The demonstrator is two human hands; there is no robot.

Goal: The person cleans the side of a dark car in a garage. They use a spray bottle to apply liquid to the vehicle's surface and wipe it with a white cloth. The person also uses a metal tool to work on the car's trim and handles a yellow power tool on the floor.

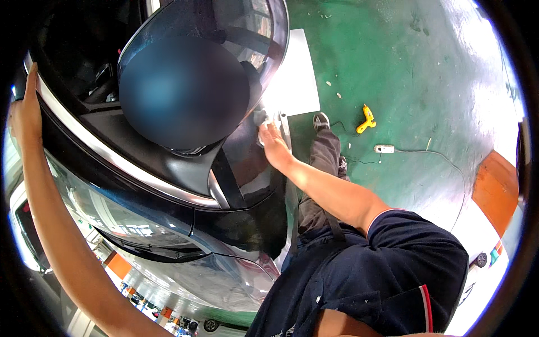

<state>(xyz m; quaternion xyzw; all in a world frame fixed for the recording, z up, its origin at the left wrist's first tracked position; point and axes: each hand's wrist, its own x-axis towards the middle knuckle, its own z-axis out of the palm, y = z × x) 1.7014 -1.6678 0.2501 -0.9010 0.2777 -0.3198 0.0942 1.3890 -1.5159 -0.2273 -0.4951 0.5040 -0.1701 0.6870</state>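
My left hand (26, 118) rests at the far left on the dark car's edge, one finger stretched along the bright metal trim (120, 160) and the others partly hidden. Nothing shows in it. My right hand (275, 147) is at the glossy dark car panel (244, 154), fingers closed together at its edge. Something small and whitish (265, 119) shows at those fingertips; glare hides what it is. Just left of this hand, a blurred round patch covers part of the car, below a large curved window (241, 28) with reflections.
On the green floor (387, 62) lie a yellow glue gun (366, 119) and a white power strip (384, 149) with a trailing cable. A white sheet (297, 76) lies beside the car. An orange-brown panel (496, 191) is at the right. My shoe (321, 121) stands near the car.
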